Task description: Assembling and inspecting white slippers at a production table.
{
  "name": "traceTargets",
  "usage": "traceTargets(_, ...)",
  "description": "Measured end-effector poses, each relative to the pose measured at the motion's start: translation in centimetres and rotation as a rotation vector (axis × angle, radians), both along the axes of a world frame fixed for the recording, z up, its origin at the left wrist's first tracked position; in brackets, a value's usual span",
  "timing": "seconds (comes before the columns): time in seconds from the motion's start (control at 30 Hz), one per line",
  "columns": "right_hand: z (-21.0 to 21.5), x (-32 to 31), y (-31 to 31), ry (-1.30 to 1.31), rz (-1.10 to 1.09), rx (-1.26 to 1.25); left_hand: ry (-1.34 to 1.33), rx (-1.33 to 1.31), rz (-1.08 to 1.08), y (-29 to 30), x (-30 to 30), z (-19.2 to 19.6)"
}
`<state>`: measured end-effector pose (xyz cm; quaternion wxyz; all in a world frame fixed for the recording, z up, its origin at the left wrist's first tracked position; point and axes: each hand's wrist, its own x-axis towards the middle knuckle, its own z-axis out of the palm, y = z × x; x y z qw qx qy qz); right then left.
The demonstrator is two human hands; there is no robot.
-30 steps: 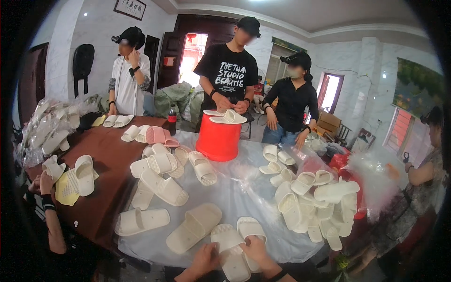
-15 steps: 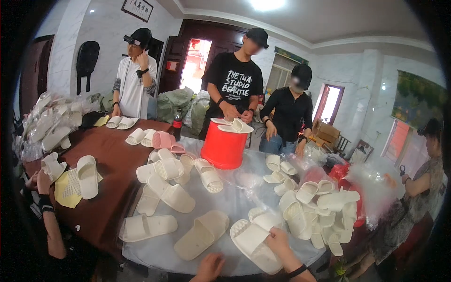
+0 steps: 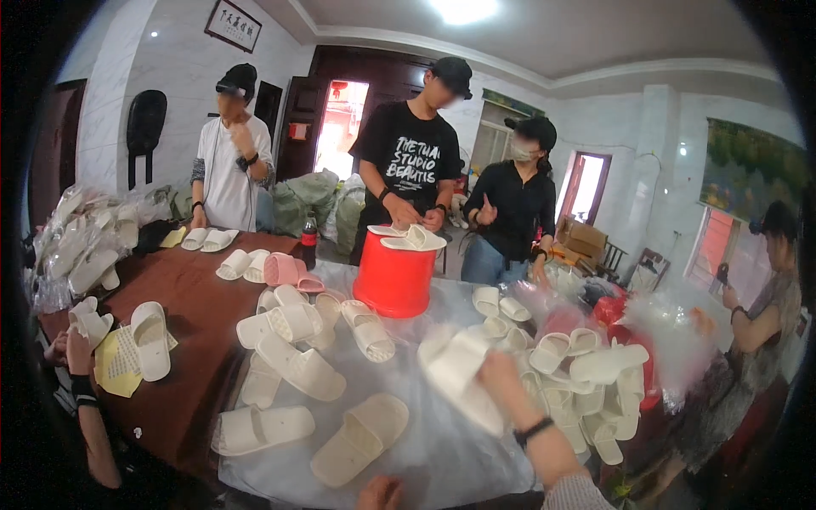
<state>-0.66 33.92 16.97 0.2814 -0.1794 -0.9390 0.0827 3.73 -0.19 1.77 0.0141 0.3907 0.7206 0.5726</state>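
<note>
Lifted over the front right of the table, a white slipper (image 3: 452, 367) is blurred by motion. My right hand (image 3: 503, 380) is closed on its side by the strap. At the lower edge, my left hand (image 3: 380, 491) is cut off by the frame; its visible fingers are loosely bent, with nothing seen in them. Nearest to it lies a cream slipper (image 3: 360, 438), slightly darker than the others. Farther left rests another white slipper (image 3: 265, 429). Right of the lifted slipper is a heap of white slippers (image 3: 608, 365).
A red bucket (image 3: 393, 276) stands upside down with slippers on it, handled by a person behind. Pink slippers (image 3: 289, 270) and a dark bottle (image 3: 308, 242) stand left of it. Bagged slippers (image 3: 85, 246) fill the far left. Other people stand around the table.
My right hand has raised the white slipper off the table, uncovering plastic sheet beneath. My left hand has drawn down toward the lower edge. The view has shifted slightly.
</note>
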Motion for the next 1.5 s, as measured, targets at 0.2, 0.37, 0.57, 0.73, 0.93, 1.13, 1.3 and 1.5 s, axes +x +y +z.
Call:
traceTargets(0.2,-1.9,-2.0,11.5,0.733,-0.064,-0.434,0.096,-0.011,0.000,1.4,-0.1,0.1)
traceTargets(0.37,-6.4,2.9,-0.7,0.217,0.328,-0.882,-0.023,-0.052,0.020,0.3,0.5,-0.2)
traceTargets(0.57,-9.1,10.1,-10.7,-0.123,0.379,-0.917,-0.110,-0.084,0.042,0.2,-0.8,-1.4)
traceTargets(0.73,-14.0,13.1,-13.0,-0.149,0.485,-1.153,0.130,-0.040,0.264,-0.1,-4.2,3.8)
traceTargets(0.93,-16.5,13.6,-14.6,0.044,0.443,-0.708,0.321,-0.350,0.452,0.1,-10.0,5.0)
traceTargets(1.13,-15.5,13.5,-15.4,0.119,0.498,-0.667,0.107,-0.464,0.267,0.5,-11.3,1.2)
traceTargets(1.3,-18.0,13.1,-14.0,0.270,0.349,-0.903,-0.202,-0.429,0.006,2.0,-5.0,1.4)
traceTargets(1.5,-16.9,12.6,-13.9,0.233,0.324,-0.880,-0.266,-0.186,-0.027,1.1,-0.9,0.1)
